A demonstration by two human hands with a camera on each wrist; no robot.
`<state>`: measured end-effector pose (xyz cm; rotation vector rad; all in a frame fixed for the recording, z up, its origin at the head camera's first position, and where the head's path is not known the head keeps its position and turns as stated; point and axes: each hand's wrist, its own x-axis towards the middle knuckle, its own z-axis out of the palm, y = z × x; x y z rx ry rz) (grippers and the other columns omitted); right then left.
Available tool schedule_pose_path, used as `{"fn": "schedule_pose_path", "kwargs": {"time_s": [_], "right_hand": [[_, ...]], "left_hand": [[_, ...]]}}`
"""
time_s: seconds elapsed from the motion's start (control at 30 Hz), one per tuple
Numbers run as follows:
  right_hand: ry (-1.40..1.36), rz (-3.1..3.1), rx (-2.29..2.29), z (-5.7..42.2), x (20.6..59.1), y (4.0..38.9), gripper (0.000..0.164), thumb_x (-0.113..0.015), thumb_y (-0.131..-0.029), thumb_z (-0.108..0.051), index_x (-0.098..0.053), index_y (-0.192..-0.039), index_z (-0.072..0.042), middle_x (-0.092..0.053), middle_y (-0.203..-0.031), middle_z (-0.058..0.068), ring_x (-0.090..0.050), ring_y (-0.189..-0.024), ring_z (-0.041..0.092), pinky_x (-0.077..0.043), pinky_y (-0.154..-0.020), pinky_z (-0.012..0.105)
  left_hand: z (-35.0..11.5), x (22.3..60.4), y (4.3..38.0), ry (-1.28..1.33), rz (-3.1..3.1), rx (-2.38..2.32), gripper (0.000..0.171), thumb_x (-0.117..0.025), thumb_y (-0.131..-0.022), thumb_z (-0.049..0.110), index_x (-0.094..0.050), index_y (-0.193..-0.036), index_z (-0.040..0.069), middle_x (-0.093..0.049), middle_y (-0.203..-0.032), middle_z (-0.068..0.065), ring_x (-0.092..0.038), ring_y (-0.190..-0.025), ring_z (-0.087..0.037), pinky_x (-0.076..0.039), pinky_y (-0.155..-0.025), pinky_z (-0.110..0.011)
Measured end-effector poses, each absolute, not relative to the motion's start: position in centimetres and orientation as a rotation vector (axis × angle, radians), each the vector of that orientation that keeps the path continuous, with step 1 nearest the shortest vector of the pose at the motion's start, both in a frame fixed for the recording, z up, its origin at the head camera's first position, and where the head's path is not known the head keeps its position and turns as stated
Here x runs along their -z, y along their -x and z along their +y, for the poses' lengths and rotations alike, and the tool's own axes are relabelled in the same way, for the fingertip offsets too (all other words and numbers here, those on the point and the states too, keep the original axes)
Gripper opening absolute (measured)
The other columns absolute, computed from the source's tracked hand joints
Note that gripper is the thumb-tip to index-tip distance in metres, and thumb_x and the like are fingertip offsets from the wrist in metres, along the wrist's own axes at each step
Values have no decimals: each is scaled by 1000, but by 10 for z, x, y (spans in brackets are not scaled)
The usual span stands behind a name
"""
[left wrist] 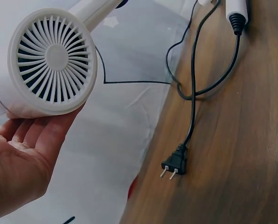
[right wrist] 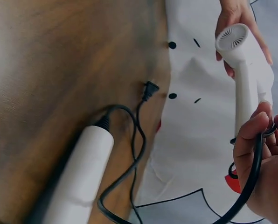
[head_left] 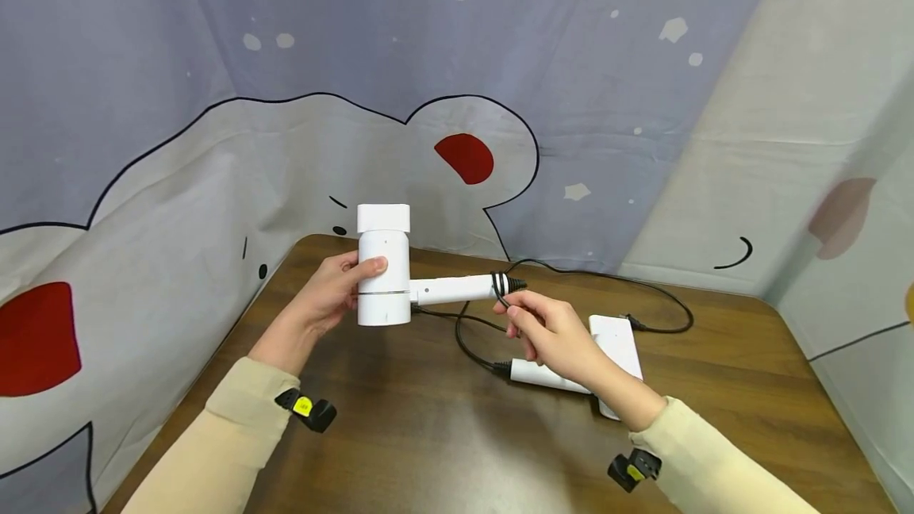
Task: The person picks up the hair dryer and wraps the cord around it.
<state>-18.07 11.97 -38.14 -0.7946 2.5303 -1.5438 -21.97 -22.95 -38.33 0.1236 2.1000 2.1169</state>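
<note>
One white hair dryer (head_left: 397, 278) is held by the left fingers (left wrist: 56, 130); the right fingers (right wrist: 247, 136) pinch its cord (right wrist: 255, 169), which could unwind if they slip.

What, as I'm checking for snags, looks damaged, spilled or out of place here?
Nothing looks spilled or visibly damaged. Only mildly untidy: slim black cord lies in loose, crossing loops on the brown wooden table, near a black two-pin plug lying unconnected. The white cylindrical hair dryer shows no visible break.
</note>
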Motion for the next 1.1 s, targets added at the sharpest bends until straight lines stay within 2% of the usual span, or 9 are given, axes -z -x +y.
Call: {"fn": "schedule_pose_path", "kwargs": {"time_s": [0.37, 0.5, 0.7, 0.87, 1.1], "right_hand": [[757, 2281, 1678, 121, 406, 177, 29, -47, -114, -12, -69, -126, 2, -69, -92, 15, -66, -67, 22, -59, -55, 37], [733, 2205, 1683, 123, 414, 178, 30, -47, -115, -14, -68, -128, 1, -69, -95, 16, -67, -71, 26, -60, -58, 37], [704, 2152, 1665, 127, 426, 184, 32, -46, -116, -18, -68, -126, 2, -67, -100, 28, -68, -73, 28, -59, -56, 35], [700, 2164, 1633, 130, 433, 188, 32, -45, -117, -19, -68, -123, 3, -67, -93, 20, -65, -66, 17, -56, -54, 31], [727, 2116, 1644, 127, 438, 192, 33, -45, -117, -20, -68, -121, 4, -65, -86, 13, -61, -60, 11, -53, -53, 26]], "left_hand": [[-228, 379, 220, -161, 2025, -2178, 45, -66, -102, 24, -57, -131, -10, -75, -98, -1, -72, -90, -18, -58, -76, -37], [-227, 379, 218, -171, 1991, -2198, 45, -66, -103, 24, -56, -131, -9, -75, -99, -1, -73, -90, -18, -60, -78, -37], [-224, 379, 214, -183, 1952, -2228, 48, -64, -102, 22, -52, -134, -12, -73, -101, -2, -73, -92, -18, -61, -80, -38], [-222, 377, 212, -201, 1943, -2242, 50, -63, -103, 22, -50, -136, -14, -73, -102, -3, -72, -92, -18, -60, -81, -38], [-221, 374, 208, -251, 1885, -2279, 43, -64, -101, 20, -54, -130, -10, -74, -101, -3, -72, -92, -18, -59, -82, -37]]}}
